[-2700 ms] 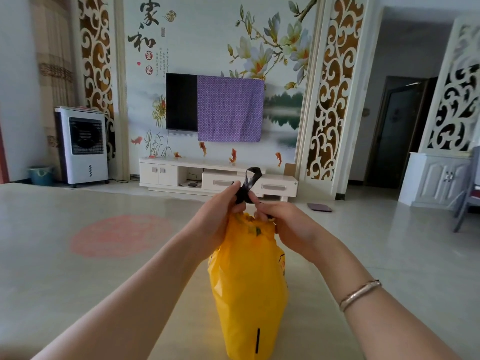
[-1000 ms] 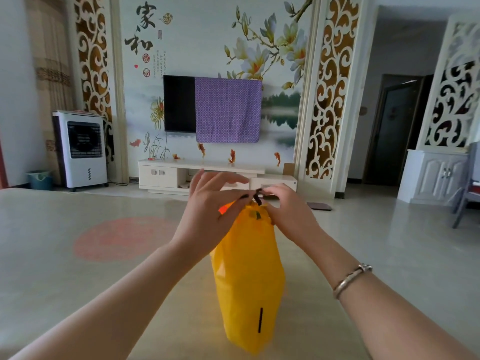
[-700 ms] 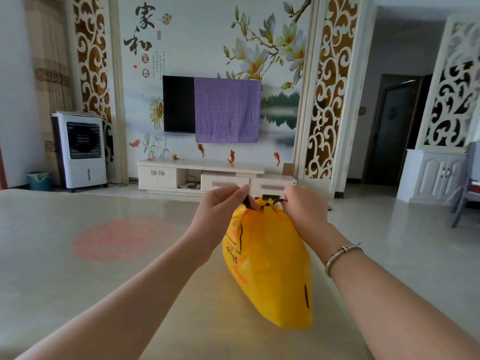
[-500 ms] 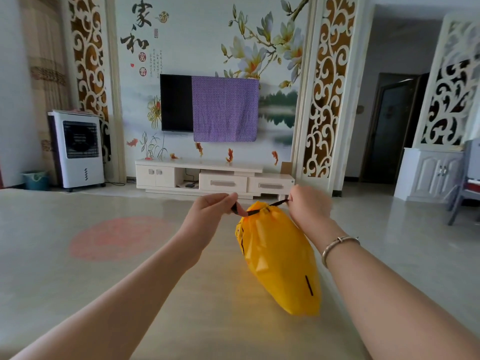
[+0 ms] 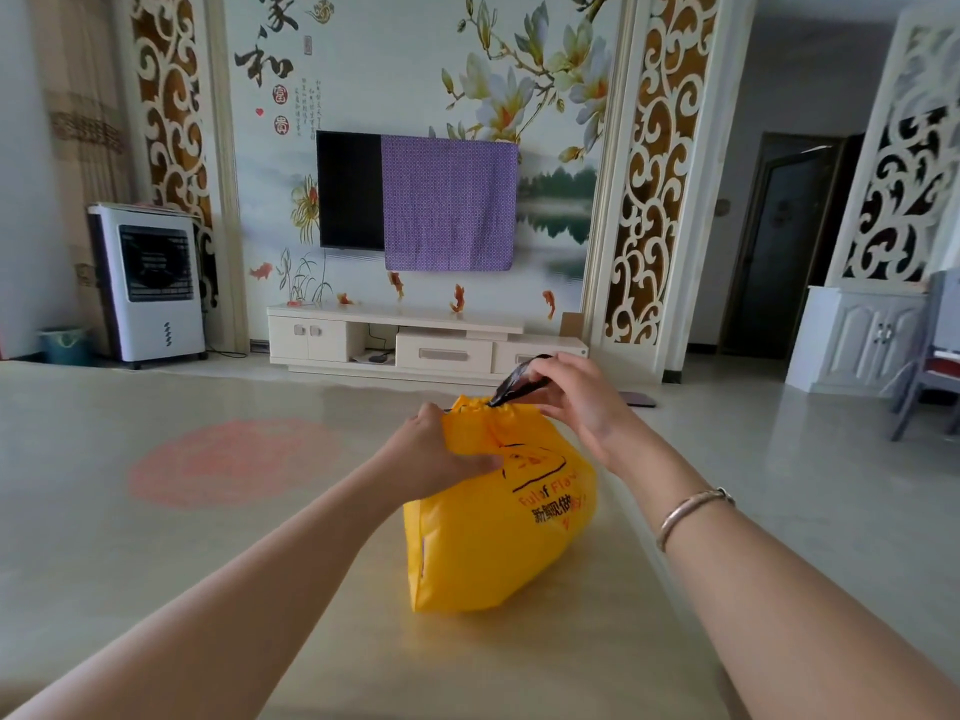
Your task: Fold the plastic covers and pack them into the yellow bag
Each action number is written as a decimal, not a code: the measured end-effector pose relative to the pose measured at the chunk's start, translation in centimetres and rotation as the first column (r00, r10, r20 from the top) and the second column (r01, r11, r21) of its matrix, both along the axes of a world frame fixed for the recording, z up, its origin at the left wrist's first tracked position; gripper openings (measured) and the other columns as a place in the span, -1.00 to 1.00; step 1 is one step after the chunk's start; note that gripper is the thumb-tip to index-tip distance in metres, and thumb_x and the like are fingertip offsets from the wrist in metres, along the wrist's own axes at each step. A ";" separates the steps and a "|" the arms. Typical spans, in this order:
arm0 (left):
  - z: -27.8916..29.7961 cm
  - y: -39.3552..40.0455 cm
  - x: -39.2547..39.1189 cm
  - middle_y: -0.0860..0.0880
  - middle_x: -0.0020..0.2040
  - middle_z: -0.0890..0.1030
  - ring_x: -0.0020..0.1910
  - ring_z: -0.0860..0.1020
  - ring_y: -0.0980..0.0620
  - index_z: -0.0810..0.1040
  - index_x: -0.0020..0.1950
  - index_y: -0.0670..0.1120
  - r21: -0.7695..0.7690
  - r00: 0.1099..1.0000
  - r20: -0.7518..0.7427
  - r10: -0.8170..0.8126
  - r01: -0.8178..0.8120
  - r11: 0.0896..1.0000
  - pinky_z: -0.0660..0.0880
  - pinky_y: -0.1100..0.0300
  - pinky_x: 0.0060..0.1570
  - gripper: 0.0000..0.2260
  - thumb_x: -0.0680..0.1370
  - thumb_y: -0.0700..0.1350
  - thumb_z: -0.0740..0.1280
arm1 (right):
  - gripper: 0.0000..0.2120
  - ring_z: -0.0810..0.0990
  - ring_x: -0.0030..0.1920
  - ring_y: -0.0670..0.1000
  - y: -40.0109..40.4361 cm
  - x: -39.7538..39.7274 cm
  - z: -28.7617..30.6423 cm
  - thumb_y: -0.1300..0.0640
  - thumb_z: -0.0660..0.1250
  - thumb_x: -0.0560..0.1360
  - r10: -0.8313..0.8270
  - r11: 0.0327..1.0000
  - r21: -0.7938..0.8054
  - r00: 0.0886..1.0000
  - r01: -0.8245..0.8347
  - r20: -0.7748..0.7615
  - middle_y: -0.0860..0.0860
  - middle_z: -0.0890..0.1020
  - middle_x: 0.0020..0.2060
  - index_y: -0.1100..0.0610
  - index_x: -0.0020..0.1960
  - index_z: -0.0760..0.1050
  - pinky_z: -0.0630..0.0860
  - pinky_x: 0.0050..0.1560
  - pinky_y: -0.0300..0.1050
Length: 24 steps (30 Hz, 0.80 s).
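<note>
A pale glossy table (image 5: 156, 563) fills the lower view, its near edge cut off by the frame. Beyond it stands a painted wall (image 5: 389, 70) with a TV (image 5: 349, 189), the screen's right part hidden under a purple cloth (image 5: 449, 202). Below is a low white cabinet (image 5: 405, 337). A white cooler (image 5: 148, 280) stands at the far left with a teal bin (image 5: 65, 345) beside it, partly hidden by the table edge. At the far right a chair (image 5: 930, 371) is cut off by the frame.

The yellow bag (image 5: 498, 527) lies bulging on the table, between the two forearms, its gathered mouth pointing away from the person. Its contents cannot be seen; no plastic covers show through. Black print on its side is partly hidden by creases.

The left hand (image 5: 431, 454) grips the bag's neck from the left, fingers curled into the yellow plastic; its fingertips are hidden behind the fold. The right hand (image 5: 576, 402) is raised just above the mouth and pinches a black drawstring (image 5: 517, 384) between thumb and fingers, the string running taut down into the puckered opening. The string's far end is hidden in the hand. A bracelet (image 5: 691, 511) circles the right wrist. Both arms are cut off at the bottom edge.
</note>
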State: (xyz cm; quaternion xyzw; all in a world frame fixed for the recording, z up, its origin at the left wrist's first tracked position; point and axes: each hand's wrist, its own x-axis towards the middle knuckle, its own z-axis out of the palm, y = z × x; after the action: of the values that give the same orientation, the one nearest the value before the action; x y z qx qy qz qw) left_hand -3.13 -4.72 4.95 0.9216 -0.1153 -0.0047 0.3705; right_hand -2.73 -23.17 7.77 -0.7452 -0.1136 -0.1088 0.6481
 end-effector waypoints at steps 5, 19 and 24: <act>-0.8 0.8 1.1 -0.10 0.41 0.39 0.31 0.43 -0.13 0.15 0.53 0.00 -0.084 0.997 -0.074 -0.004 -0.002 0.997 0.43 0.08 0.10 -0.36 0.54 0.18 0.30 | -0.52 0.38 0.37 0.05 -1.9 0.3 -1.9 -0.21 0.15 0.59 -0.216 0.892 -0.423 0.972 0.160 -0.087 -0.02 0.40 0.36 -0.03 0.43 0.28 0.30 0.29 0.02; -1.1 -2.7 10.6 -0.07 0.28 0.43 0.14 0.44 -0.06 0.21 0.41 0.02 -0.276 0.975 0.221 -0.007 0.069 0.959 0.46 0.02 0.02 -0.59 0.62 0.13 0.17 | -0.64 0.55 -0.08 -0.16 -4.4 6.3 -5.6 -0.15 0.07 0.64 -0.346 0.893 -0.288 0.937 0.346 0.052 -0.11 0.55 0.09 -0.06 0.38 0.30 0.46 -0.22 -0.25; -4.1 -2.9 16.2 -0.15 0.35 0.42 0.26 0.43 -0.21 0.22 0.40 -0.03 -0.066 0.968 0.198 0.152 -0.142 0.988 0.44 -0.09 0.15 -0.54 0.61 0.22 0.10 | -0.59 0.51 0.05 -0.03 -6.1 9.6 -8.1 -0.14 0.07 0.64 -0.378 0.824 -0.473 0.924 0.310 -0.052 -0.02 0.52 0.24 -0.02 0.44 0.26 0.46 0.02 -0.11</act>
State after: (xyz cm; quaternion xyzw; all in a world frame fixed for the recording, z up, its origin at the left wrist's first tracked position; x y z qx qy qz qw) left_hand 13.12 -7.63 0.82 0.9135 -0.0840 0.1194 0.3798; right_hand 6.90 -29.27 -0.35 -0.8903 0.0476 -0.1403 0.4307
